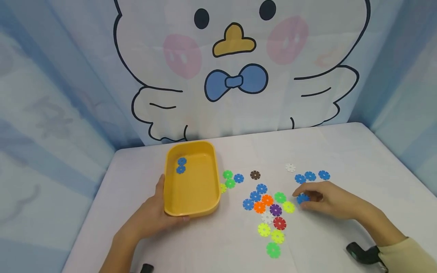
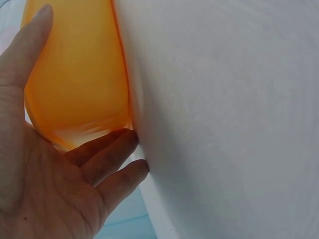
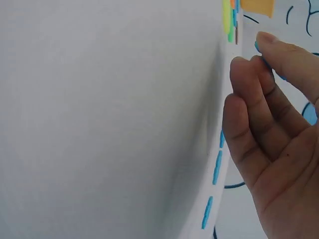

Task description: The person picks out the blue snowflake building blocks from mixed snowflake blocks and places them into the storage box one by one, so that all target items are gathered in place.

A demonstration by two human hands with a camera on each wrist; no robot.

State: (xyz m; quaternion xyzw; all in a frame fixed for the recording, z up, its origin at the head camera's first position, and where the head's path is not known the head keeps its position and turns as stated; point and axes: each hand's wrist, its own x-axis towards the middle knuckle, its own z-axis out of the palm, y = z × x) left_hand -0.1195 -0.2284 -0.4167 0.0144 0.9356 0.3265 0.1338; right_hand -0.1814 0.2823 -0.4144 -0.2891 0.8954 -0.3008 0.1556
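Observation:
My left hand point(image 1: 152, 217) holds the yellow tray point(image 1: 219, 178) around its near left corner, with thumb and fingers spread along two sides of it. The same tray point(image 2: 79, 74) fills the upper left of the left wrist view, and the lower fingertips rest close to the white tabletop. Two blue notched plastic discs point(image 1: 181, 165) lie inside the tray. At the right, my right hand point(image 1: 329, 200) pinches a blue notched disc point(image 1: 302, 198) between thumb and fingers, just over the table. In the right wrist view only slivers of that disc point(image 3: 266, 61) show behind the fingertips.
Loose discs in several colours lie between tray and right hand, among them a purple disc point(image 1: 275, 210) and a red disc point(image 1: 279, 223). Beyond the right hand are three blue discs point(image 1: 310, 176) and a white disc point(image 1: 290, 167). A printed curtain point(image 1: 239, 113) stands behind the table.

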